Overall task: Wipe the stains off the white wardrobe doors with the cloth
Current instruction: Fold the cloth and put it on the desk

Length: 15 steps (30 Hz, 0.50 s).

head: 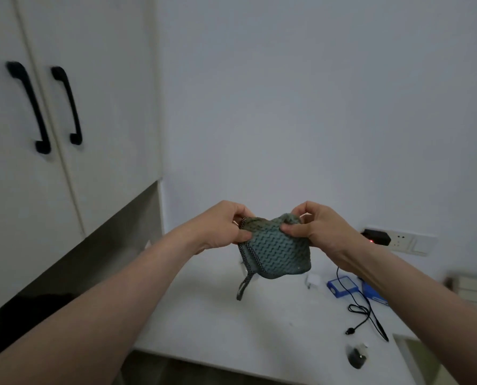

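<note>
A grey-green waffle-textured cloth (pixel 277 250) with a dotted edge trim and a hanging loop is held up in the air over the white desk. My left hand (pixel 223 227) pinches its upper left corner, and my right hand (pixel 319 227) pinches its upper right corner. The cloth sags between them. The white wardrobe doors (pixel 98 93) stand at the upper left, well away from the cloth, with two black handles (pixel 29 107) side by side near the seam. No stains are visible on the doors from here.
A white desk (pixel 217 323) lies below the hands. On it are a white plug (pixel 313 282), a blue box (pixel 342 287), a black cable (pixel 362 312) and a dark mouse (pixel 356 355). A wall socket (pixel 398 241) with a black charger sits at right.
</note>
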Tool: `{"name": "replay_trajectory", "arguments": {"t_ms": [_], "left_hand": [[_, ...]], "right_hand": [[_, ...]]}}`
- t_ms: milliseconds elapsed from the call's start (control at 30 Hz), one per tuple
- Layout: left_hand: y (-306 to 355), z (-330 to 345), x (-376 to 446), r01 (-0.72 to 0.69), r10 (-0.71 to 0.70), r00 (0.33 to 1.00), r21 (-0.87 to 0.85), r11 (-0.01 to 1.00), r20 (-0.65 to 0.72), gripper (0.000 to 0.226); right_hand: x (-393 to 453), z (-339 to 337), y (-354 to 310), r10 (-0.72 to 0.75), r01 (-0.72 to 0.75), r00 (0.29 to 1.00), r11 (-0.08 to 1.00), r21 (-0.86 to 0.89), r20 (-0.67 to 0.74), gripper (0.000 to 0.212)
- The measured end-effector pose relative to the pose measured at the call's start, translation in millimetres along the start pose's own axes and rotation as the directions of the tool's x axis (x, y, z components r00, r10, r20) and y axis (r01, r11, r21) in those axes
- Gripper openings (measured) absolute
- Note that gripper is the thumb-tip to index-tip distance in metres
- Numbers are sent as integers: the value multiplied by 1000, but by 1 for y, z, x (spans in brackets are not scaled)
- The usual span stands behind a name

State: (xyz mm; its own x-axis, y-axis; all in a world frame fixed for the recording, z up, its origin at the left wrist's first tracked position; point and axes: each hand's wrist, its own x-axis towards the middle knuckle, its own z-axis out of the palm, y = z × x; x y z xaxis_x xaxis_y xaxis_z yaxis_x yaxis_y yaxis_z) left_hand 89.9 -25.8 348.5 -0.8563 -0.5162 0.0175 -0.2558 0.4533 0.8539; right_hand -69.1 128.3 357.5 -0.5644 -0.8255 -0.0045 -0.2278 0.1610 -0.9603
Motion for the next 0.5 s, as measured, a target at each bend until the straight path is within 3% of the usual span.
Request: {"name": "replay_trajectory", "arguments": {"t_ms": [133,333,500], "left_hand": [[-26,10,32,33,-31,999,81,996,-26,23],[-83,31,79,148,-123,986,246,958,-115,21],[-158,63,97,210,-217,976,338,917,-17,24]], "right_hand": [[38,1,33,82,-69,991,990,-126,105,13],[98,15,103,175,-131,967,964,-233,183,19],[130,37,183,271,-185,939,918,-350,213,24]]}}
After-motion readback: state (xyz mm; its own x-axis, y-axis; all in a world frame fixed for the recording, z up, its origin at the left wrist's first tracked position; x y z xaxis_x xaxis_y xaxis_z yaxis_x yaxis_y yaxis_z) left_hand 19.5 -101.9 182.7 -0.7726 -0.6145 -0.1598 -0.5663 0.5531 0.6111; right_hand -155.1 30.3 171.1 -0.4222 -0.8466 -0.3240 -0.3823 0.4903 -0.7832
